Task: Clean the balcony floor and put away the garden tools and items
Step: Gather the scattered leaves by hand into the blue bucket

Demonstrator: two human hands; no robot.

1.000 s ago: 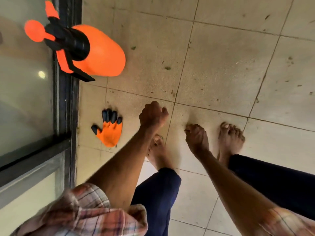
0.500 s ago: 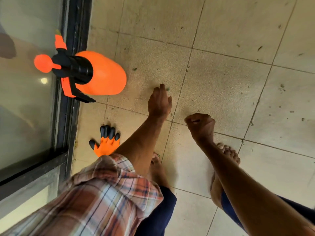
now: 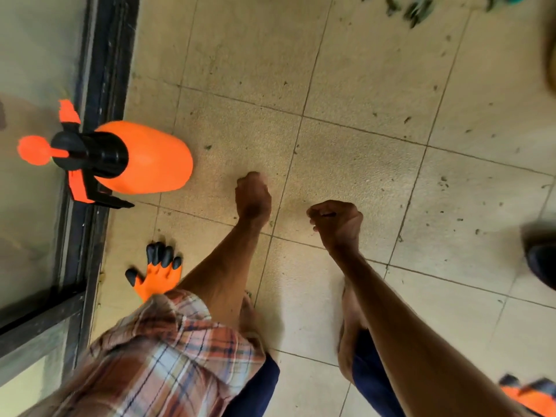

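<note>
I am looking down at a beige tiled balcony floor [image 3: 361, 85] speckled with small bits of dirt. My left hand [image 3: 252, 197] hangs over the floor with its fingers curled into a fist, just right of an orange pressure sprayer [image 3: 150, 158] with a black pump top that lies on its side. My right hand [image 3: 338, 224] is also a fist, a little to the right. I see nothing held in either hand. An orange garden glove [image 3: 156, 273] with black claw tips lies flat on the floor near my left sleeve.
A dark-framed glass door [image 3: 99, 85] runs along the left. Green leaf scraps [image 3: 415, 10] lie at the top right. A dark object [image 3: 541, 254] is at the right edge, another orange and black item [image 3: 529, 395] at the bottom right. My bare feet stand below my hands.
My view has shifted forward over the floor. My left hand's fingers, stretched toward the floor half a second ago, are now curled. My right hand has stayed a fist.
</note>
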